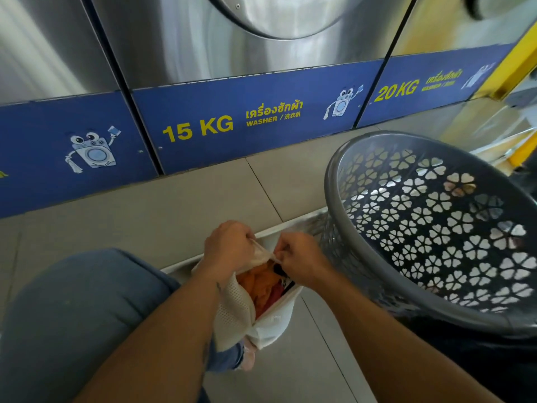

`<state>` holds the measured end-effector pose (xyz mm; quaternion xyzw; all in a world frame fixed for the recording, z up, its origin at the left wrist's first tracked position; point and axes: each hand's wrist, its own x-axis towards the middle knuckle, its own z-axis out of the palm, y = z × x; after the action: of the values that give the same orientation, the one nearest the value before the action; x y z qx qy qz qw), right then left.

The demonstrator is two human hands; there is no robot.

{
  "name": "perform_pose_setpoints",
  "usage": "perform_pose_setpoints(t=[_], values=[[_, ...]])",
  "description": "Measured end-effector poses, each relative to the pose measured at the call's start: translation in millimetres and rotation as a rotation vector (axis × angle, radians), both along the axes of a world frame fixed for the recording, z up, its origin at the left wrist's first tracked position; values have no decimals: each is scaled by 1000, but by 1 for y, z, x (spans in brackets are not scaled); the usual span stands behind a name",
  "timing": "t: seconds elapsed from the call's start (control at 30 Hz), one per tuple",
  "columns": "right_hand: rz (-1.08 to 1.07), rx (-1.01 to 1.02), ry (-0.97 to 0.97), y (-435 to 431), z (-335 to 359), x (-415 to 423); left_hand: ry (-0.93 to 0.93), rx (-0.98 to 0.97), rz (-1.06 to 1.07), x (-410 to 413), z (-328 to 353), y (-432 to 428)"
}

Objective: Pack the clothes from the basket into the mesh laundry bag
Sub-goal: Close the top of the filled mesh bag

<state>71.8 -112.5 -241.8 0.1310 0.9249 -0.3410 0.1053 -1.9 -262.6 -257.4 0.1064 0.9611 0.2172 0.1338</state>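
Bag: white mesh, low centre, between the person's forearms and just above the floor. Its mouth faces up and is partly open.

Clothes: orange and red fabric with a dark patch, inside the bag and visible through its mouth.

Left hand: fingers curled, gripping the far top edge of the bag.

Right hand: fingers curled, pinching the same edge just beside the left hand.

Basket: grey plastic with clover-shaped cut-outs, on the right, tilted with its opening toward the camera, near the bag.

Knee: in blue denim, lower left.

Washers: steel fronts behind, blue panels marked 15 KG and 20 KG.
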Motion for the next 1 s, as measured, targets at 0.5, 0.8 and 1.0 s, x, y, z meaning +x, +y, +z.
perform_pose_setpoints(t=[0.5,0.8,1.0], values=[[-133,-228,-65,-13,-25,67,-48,10,384,-44,-8,-20],[-394,-361,88,0,-20,69,196,-137,-454,16,25,13],[-485,-404,87,5,-20,72,30,-124,-533,45,10,15]])
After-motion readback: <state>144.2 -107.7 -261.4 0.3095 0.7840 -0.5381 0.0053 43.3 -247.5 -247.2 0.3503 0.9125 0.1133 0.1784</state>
